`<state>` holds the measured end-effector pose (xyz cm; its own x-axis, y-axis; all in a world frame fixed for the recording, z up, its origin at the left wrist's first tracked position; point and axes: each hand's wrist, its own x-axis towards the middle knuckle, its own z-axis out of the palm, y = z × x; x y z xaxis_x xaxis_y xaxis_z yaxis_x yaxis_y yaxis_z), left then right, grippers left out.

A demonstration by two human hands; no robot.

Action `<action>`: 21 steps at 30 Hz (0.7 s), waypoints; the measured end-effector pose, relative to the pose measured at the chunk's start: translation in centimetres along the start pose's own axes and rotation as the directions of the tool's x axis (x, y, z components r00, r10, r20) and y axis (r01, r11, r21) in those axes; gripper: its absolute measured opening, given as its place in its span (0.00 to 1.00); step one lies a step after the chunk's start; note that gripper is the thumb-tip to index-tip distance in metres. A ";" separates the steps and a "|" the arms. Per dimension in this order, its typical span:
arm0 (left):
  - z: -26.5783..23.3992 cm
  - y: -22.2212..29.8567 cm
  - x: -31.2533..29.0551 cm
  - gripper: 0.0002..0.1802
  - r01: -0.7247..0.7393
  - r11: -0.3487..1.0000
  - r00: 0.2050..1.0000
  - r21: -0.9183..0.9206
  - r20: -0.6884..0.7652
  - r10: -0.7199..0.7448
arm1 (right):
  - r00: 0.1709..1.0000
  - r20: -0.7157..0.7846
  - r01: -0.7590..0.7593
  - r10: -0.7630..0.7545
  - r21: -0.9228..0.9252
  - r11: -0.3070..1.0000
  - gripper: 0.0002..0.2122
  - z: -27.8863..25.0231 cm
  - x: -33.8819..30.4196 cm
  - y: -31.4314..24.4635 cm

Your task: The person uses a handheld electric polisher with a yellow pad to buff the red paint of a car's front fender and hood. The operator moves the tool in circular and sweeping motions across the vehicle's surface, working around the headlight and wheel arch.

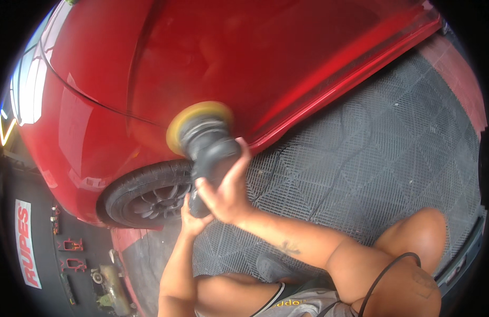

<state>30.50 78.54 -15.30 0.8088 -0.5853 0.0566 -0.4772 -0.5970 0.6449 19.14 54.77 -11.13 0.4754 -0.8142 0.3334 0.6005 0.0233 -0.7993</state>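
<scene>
A black car polisher [206,141] is tilted up against the lower side of a red car [202,58], just above the wheel. Its round yellow pad [176,127] faces the paint and seems to touch it. My right hand [233,194] is closed on the body near the head, thumb reaching up along its side. Lower down, my left hand [192,221] wraps the rear end of the handle. Motion blurs the tool and fingers a little, and the right hand partly covers the grip.
Below the polisher is a wheel with a dark tire [115,203]. Grey grid tiles [350,153] cover the floor, with a dark cord [273,171] across them. My bent knee [427,227] is at the right. Red stands [72,244] and a white sign [29,248] are at the left wall.
</scene>
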 end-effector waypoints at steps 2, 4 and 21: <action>0.3 1.6 1.2 0.65 0.000 0.996 1.000 -0.088 0.022 0.002 | 0.989 0.054 0.145 -0.137 -0.177 0.974 0.58 0.7 0.4 -0.9; 1.7 4.8 2.4 0.63 -0.040 0.985 0.999 -0.170 0.020 0.044 | 0.966 0.048 0.259 -0.255 -0.159 0.953 0.62 0.2 1.8 -1.1; 13.5 35.0 11.6 0.48 -0.203 0.978 0.977 0.039 0.077 0.200 | 0.880 -0.361 0.417 -0.309 0.276 0.866 0.42 -18.6 25.4 -11.0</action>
<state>18.53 43.44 -2.32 0.6685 -0.7330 0.1255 -0.6443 -0.4865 0.5900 12.58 23.06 -3.19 0.0012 -0.9330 0.3598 0.8957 -0.1590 -0.4153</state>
